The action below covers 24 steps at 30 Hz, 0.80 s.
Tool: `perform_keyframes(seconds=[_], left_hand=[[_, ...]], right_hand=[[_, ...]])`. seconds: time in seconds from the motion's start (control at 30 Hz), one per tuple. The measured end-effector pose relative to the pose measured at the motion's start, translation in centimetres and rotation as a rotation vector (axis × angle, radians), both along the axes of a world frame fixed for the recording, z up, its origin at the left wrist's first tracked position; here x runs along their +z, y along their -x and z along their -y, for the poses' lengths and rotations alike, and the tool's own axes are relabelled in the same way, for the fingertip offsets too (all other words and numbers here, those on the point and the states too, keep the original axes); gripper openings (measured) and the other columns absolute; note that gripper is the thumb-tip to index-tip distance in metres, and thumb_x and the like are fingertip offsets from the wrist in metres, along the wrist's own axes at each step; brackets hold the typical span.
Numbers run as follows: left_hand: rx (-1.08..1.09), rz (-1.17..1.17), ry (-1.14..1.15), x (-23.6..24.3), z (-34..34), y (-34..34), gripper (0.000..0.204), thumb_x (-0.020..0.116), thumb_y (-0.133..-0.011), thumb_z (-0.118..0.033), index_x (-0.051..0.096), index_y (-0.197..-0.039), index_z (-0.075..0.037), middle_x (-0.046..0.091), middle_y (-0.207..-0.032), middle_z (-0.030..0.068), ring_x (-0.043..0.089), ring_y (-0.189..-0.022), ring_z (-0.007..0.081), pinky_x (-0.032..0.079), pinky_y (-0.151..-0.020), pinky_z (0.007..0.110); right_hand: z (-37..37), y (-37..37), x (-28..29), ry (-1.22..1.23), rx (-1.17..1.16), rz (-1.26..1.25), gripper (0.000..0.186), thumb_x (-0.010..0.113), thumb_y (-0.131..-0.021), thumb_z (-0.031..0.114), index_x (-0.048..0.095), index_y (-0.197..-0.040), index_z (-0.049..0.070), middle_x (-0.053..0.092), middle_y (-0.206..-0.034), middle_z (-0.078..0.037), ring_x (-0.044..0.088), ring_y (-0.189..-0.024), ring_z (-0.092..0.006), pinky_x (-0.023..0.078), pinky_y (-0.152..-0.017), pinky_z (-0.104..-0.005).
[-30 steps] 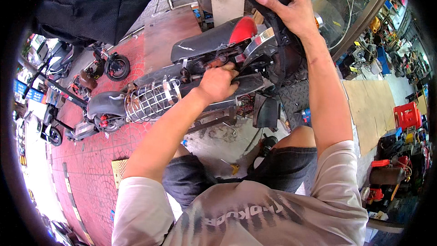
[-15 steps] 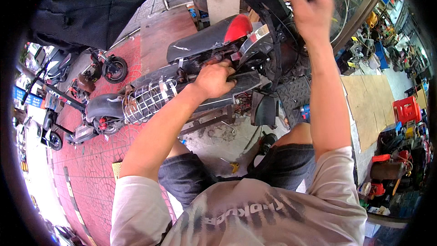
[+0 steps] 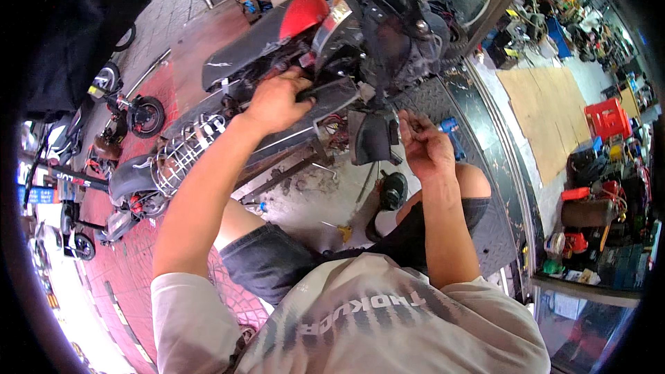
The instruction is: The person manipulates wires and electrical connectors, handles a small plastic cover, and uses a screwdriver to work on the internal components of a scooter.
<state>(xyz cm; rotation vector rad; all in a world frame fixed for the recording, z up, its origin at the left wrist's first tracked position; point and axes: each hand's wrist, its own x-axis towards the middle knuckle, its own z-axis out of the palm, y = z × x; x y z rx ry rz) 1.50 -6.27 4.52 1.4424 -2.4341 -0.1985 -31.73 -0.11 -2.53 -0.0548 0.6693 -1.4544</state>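
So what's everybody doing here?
One person is working at a partly bared black scooter. Their left hand is on it, beside the black-and-red seat. Their right hand is half curled near a black flap; I can't tell whether it holds something small.

Bright daylight; lower left blown out white; black fabric (image 3: 76, 41) deep in shadow; edges bowed, corners dark.

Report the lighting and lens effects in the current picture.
Head view: the far-left ground burns out to white; head view: the black fabric sinks into darkness; head view: the left hand and seat are clearly lit, while fisheye vignetting blackens the corners.
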Motion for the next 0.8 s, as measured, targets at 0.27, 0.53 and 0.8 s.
perform_keyframes(seconds=[0.27, 0.53, 0.8], left_hand=[[0.011, 0.001, -0.010, 0.5, -0.3, 0.5, 0.044, 0.073, -0.087, -0.028, 0.072, -0.123, -0.004, 0.066, -0.125, 0.0134, 0.062, -0.115, 0.0389, 0.050, -0.103, 0.046], [0.017, 0.010, -0.053, 0.9, -0.4, 1.0, 0.045, 0.072, -0.088, -0.027, 0.071, -0.124, 0.000, 0.065, -0.130, 0.0165, 0.062, -0.119, 0.0389, 0.049, -0.104, 0.045], [-0.012, 0.037, -0.086, 1.3, 0.1, 0.7, 0.046, 0.072, -0.089, -0.026, 0.070, -0.126, 0.001, 0.064, -0.134, 0.0178, 0.061, -0.121, 0.0402, 0.048, -0.107, 0.045]], right_hand=[[-1.2, 0.5, 3.1, 0.137, 0.183, 0.039, 0.048, 0.038, -0.087, -0.018, 0.049, -0.133, -0.012, 0.054, -0.146, -0.030, 0.053, -0.139, -0.0444, 0.054, -0.113, -0.0460], [-1.6, 2.6, 1.3, 0.090, 0.248, 0.028, 0.032, 0.048, -0.104, 0.000, 0.053, -0.136, -0.005, 0.059, -0.144, -0.026, 0.063, -0.129, -0.0366, 0.064, -0.096, -0.0375], [1.0, 2.1, -1.0, 0.131, 0.221, -0.437, 0.022, 0.068, -0.102, 0.019, 0.069, -0.111, -0.001, 0.072, -0.091, -0.009, 0.071, -0.079, -0.0188, 0.057, -0.067, -0.0293]])
